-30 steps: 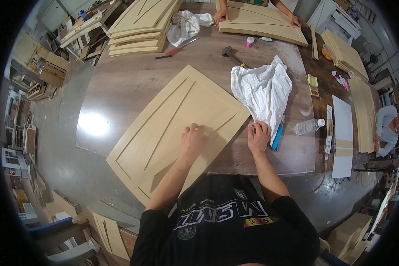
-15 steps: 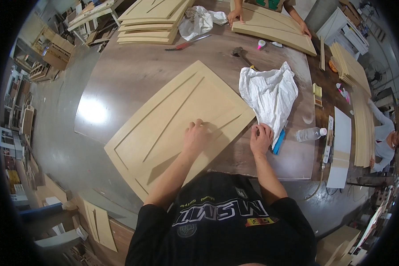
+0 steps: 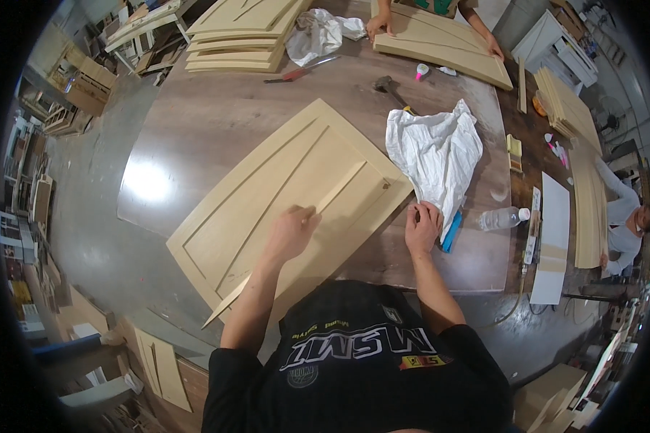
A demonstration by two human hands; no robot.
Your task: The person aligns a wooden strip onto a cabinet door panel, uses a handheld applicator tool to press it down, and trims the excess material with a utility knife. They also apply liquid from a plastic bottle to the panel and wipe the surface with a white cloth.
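A beige wooden panel [image 3: 267, 209] with long grooves lies slantwise on the brown table in front of me. My left hand [image 3: 294, 232] is closed around a thin wooden strip [image 3: 343, 184] above the panel. One end of that strip sticks out past the panel's near-left edge, partly behind my forearm. Beside the panel's right corner, my right hand [image 3: 422, 225] is closed at the lower end of a white cloth [image 3: 437, 144]. Whatever lies within its curled fingers is hidden. A blue object [image 3: 452, 232] shows under the cloth's tail.
A hammer [image 3: 388, 85] lies beyond the cloth, and a red-handled tool [image 3: 296, 73] farther left. Stacked panels [image 3: 235, 54] and a crumpled plastic bag [image 3: 318, 36] occupy the far side. Another person's hands hold a panel [image 3: 440, 43]. A clear bottle [image 3: 502, 219] lies at right.
My left hand has moved toward me and leftward, and the wooden strip is now visible raised off the panel. My right hand stays by the cloth.
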